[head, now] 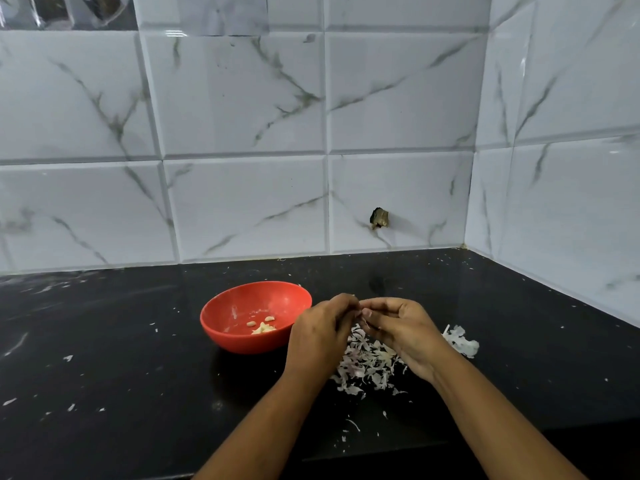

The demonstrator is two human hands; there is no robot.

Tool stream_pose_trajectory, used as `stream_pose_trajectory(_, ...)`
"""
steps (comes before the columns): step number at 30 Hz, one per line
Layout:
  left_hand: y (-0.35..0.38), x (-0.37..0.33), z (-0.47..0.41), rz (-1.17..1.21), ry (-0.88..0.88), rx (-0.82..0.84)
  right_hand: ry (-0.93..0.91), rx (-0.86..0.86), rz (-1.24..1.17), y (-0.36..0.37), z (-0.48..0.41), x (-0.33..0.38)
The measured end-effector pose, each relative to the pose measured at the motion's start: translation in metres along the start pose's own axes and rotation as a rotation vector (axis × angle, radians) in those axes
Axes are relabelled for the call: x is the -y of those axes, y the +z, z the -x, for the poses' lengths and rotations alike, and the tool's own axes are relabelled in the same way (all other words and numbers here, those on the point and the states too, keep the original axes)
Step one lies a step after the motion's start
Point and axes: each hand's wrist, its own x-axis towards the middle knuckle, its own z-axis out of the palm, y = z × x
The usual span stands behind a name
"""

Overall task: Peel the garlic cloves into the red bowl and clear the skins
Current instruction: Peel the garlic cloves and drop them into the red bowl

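Fingers (372,315) of both hands curled, tips together, pinching small item over skin pile (367,365). Presumably garlic clove, itself hidden. Left hand (318,327) just right of red bowl (239,341); right hand (401,327) opposite.

Risks:
- Bowl beside pile: stray skins could drop in among peeled cloves (263,325).
- Slippery clove could pop from pinch onto counter (121,341).
- Light flakes (68,357) already scattered left and near; any draught spreads them.

Room: marble-look tiled wall (242,116) far and right, glossy black counter, hole in tile (380,218).

I see: red bowl (239,317), pale yellow peeled cloves (263,327), white-purplish skins (367,367), black countertop (121,341), grey-veined white tiles (242,98).
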Motion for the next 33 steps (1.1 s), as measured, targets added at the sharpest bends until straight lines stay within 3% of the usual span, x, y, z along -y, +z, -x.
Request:
stream_pose_trajectory(7,0.002,0.001,0.002,0.075,-0.066,-0.022,0.039,0.026,-0.038,0.001,0.002,0.0)
stream_pose_trajectory(16,0.006,-0.001,0.005,-0.111,-0.098,0.061,0.056,-0.041,0.097,0.001,0.004,-0.005)
stream_pose_trajectory(28,0.006,0.0,0.006,-0.335,0.011,0.124,-0.147,-0.122,0.35,0.004,0.002,-0.013)
stream_pose_trajectory(33,0.005,-0.014,0.004,-0.559,-0.035,0.304,-0.225,-0.135,0.425,0.004,0.001,-0.016)
